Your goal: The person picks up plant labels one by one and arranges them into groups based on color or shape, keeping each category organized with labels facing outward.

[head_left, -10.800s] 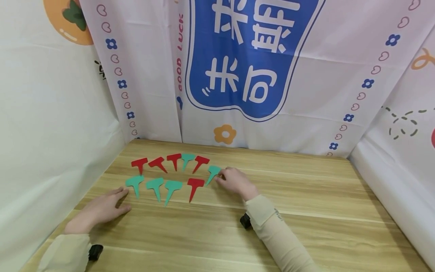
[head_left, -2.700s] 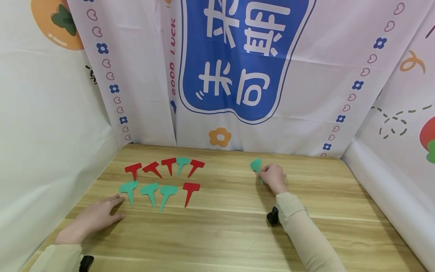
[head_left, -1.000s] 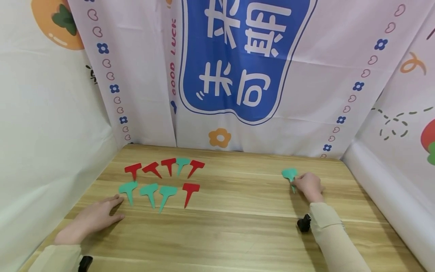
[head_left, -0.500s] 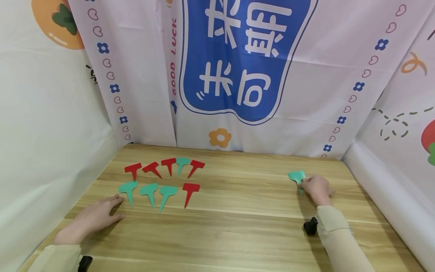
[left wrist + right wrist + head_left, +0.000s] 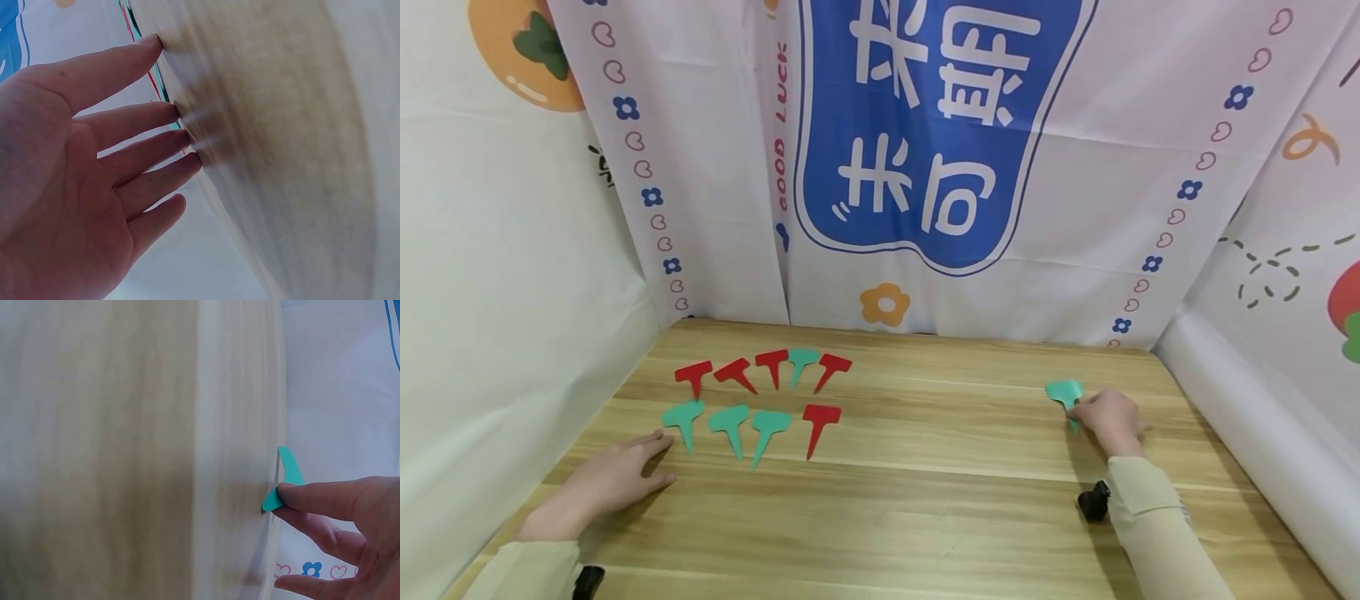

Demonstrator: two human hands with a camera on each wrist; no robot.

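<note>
On the right part of the wooden table, my right hand pinches a green T-shaped plant label by its stem between thumb and finger. In the right wrist view the same label appears close over the tabletop, partly covered by the thumb. My left hand rests with fingers spread at the table's left side, fingertips on the wood. Just beyond its fingertips lies another green label. The left wrist view has the left palm holding nothing.
Two rough rows of plant labels lie at the table's back left. Red ones include a label at the near row's right end and another behind it. Green ones lie among them. White printed cloth walls the back and sides.
Since the earliest frame, my right hand has carried the green label from beside the rows to the table's right side, shifting slightly right in the last second. The left hand stays in place.
</note>
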